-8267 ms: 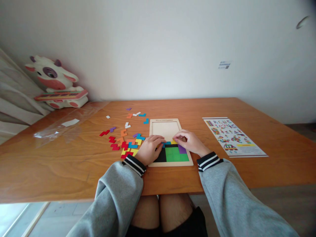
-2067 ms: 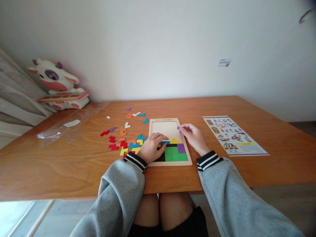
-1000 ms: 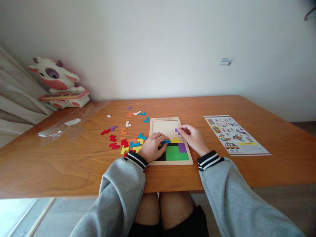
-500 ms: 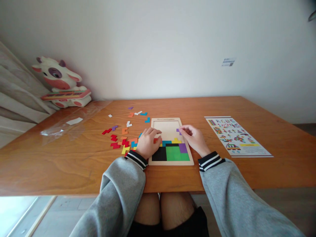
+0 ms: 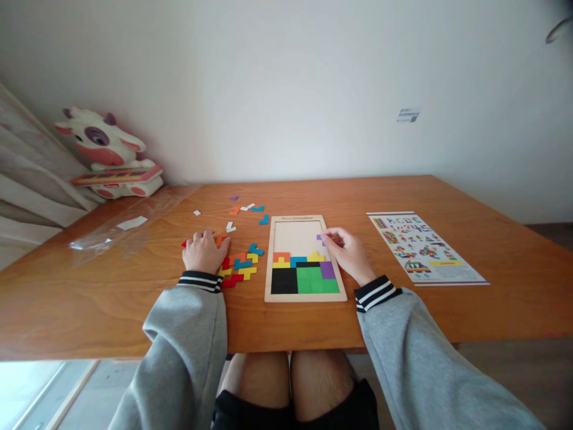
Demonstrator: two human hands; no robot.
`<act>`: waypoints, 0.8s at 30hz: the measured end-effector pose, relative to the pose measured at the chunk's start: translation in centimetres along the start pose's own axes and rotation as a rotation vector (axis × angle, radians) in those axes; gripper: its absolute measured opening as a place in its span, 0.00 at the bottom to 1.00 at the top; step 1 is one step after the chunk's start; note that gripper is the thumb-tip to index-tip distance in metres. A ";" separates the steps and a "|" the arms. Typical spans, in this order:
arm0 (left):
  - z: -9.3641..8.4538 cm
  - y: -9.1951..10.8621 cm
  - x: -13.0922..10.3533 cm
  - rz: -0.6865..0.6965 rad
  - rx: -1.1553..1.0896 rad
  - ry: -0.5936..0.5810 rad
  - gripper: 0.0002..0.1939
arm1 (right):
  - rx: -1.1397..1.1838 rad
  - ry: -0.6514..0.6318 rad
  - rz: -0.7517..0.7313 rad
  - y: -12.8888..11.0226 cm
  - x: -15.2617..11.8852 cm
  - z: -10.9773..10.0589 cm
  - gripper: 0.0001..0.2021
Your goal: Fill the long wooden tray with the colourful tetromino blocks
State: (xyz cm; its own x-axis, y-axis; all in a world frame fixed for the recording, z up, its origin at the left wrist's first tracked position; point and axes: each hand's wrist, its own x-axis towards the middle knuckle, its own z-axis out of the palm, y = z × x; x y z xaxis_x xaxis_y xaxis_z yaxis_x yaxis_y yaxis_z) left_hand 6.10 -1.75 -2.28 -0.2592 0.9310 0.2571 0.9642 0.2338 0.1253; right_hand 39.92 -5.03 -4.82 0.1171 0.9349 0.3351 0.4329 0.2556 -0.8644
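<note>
A wooden puzzle tray (image 5: pixel 267 286) lies in front of me, its lower half filled with black, green, purple, yellow, blue and orange pieces. Over its right side, my right hand (image 5: pixel 350 252) pinches a small purple puzzle piece (image 5: pixel 319 237) between thumb and fingers. My left hand (image 5: pixel 203 252) is down among the loose pieces left of the tray, thumb spread from the fingers, covering some of them. An orange piece (image 5: pixel 221 240) shows by its thumb. Red, yellow and blue pieces (image 5: pixel 243 264) lie close together just right of that hand.
White, blue, orange and purple pieces (image 5: pixel 264 220) are scattered farther back. A printed pattern sheet (image 5: pixel 425 248) lies at the right. Toward the left are a clear plastic bag (image 5: pixel 102 239) and a cow-shaped toy keyboard (image 5: pixel 116 173) by the wall.
My left hand has moved left from over the tray to the loose pieces, uncovering an orange and a yellow piece in the tray. My right hand still holds the purple piece in about the same spot.
</note>
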 end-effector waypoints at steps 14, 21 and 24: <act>0.4 -0.3 1.1 0.005 -0.480 -0.094 0.23 | 0.004 0.023 0.002 0.3 0.1 0.1 0.17; 0.1 7.4 -1.6 0.413 -0.936 -0.270 0.20 | 0.032 0.052 0.014 0.3 0.4 0.2 0.18; 0.3 11.4 -2.4 0.625 -0.873 -0.377 0.15 | 0.044 0.110 0.018 0.6 0.6 0.0 0.19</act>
State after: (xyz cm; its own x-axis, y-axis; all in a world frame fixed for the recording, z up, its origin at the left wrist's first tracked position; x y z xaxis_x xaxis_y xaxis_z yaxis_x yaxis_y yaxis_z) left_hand 17.74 -1.18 -1.79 0.4287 0.8755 0.2232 0.5113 -0.4388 0.7390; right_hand 40.27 -4.32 -5.19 0.2227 0.9073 0.3567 0.3902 0.2524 -0.8855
